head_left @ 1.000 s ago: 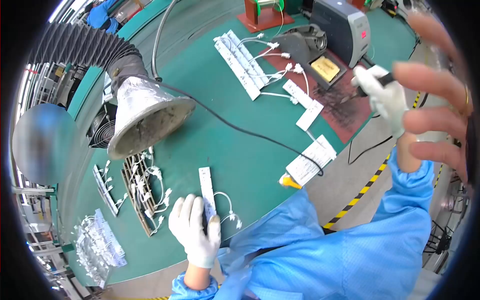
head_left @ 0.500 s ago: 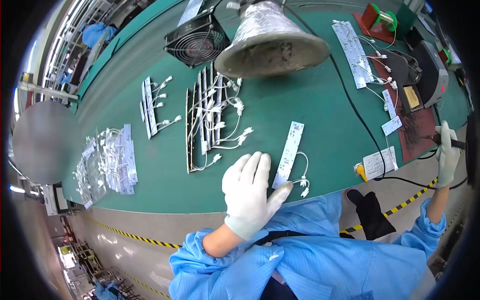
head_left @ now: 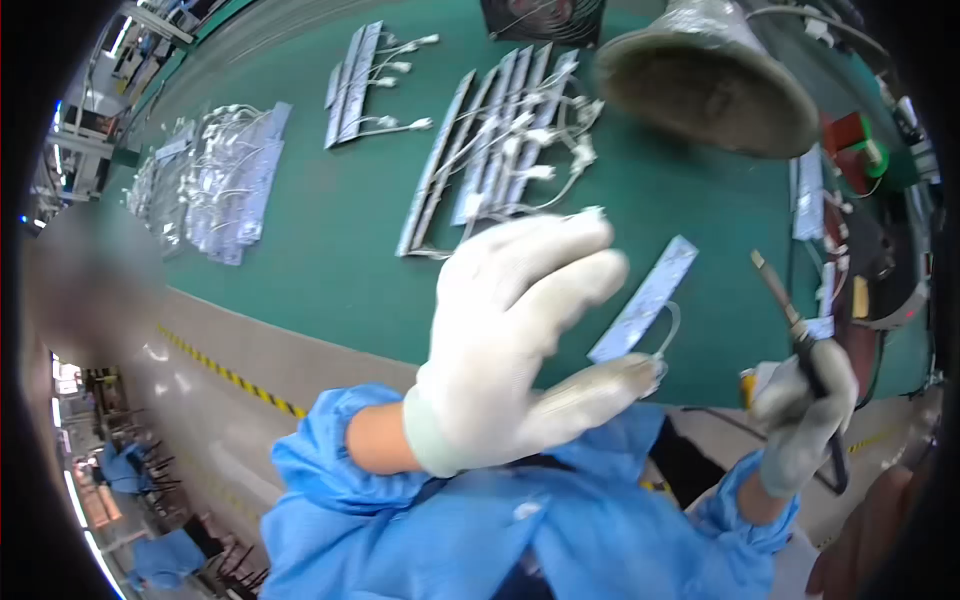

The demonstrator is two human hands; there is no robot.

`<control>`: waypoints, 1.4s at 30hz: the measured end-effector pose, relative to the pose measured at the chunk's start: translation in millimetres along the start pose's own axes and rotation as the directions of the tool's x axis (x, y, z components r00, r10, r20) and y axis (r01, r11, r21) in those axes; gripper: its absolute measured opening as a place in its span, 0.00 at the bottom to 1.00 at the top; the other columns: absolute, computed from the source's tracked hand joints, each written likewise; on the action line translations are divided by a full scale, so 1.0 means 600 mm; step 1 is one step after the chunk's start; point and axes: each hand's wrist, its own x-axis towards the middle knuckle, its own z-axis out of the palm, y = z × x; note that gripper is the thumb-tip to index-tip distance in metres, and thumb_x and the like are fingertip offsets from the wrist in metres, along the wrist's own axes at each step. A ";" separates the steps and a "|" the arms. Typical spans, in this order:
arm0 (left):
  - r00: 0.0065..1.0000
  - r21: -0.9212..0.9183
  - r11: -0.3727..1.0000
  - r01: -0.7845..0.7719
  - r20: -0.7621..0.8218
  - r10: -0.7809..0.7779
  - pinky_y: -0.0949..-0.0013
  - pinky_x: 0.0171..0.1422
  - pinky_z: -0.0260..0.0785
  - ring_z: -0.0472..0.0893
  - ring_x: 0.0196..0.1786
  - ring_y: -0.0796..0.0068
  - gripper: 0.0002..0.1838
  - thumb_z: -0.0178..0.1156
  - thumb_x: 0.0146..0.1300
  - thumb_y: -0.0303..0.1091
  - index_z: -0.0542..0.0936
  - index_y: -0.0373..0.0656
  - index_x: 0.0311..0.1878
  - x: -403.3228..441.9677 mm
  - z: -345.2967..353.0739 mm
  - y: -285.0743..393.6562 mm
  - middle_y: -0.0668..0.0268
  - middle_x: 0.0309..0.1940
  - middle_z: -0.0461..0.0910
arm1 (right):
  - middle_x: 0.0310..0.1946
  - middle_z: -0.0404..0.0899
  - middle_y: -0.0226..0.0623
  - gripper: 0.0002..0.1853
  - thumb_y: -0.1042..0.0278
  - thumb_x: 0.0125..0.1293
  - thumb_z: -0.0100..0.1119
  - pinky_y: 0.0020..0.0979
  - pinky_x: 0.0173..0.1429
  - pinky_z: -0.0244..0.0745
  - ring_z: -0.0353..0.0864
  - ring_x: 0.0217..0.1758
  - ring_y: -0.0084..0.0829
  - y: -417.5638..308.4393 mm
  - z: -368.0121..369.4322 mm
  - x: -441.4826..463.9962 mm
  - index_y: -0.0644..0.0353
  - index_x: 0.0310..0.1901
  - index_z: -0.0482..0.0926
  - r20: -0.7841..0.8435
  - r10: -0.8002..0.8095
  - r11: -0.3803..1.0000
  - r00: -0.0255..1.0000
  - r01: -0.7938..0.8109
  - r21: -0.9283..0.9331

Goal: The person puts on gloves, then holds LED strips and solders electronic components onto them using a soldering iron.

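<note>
My left hand, in a white glove, is raised over the table's front edge with fingers and thumb apart. Its thumb tip is nearest to the white cable of a narrow light-coloured circuit board; whether they touch I cannot tell. That board lies slantwise on the green mat. On the right, my gloved right hand is closed around a soldering iron. The iron's tip points up and left, clear of the board.
Long strip boards with white connectors lie at the middle back, and shorter ones to their left. Wired boards in clear bags sit far left. A large funnel-shaped hood hangs beside a fan. A soldering station stands right.
My right hand has brought the soldering iron from the far right toward the board. My left hand has lifted, its fingers spreading. The camera view has turned, shifting the whole scene.
</note>
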 end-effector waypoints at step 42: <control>0.797 -0.573 0.816 -0.078 0.456 0.397 0.67 0.29 0.70 0.79 0.27 0.69 0.18 0.64 0.59 0.45 0.83 0.36 0.31 0.094 -0.024 0.038 0.53 0.32 0.84 | 0.29 0.84 0.39 0.22 0.60 0.77 0.48 0.23 0.37 0.77 0.81 0.30 0.23 0.013 0.088 0.040 0.72 0.60 0.73 -0.041 0.152 0.985 0.988 -0.155 -0.081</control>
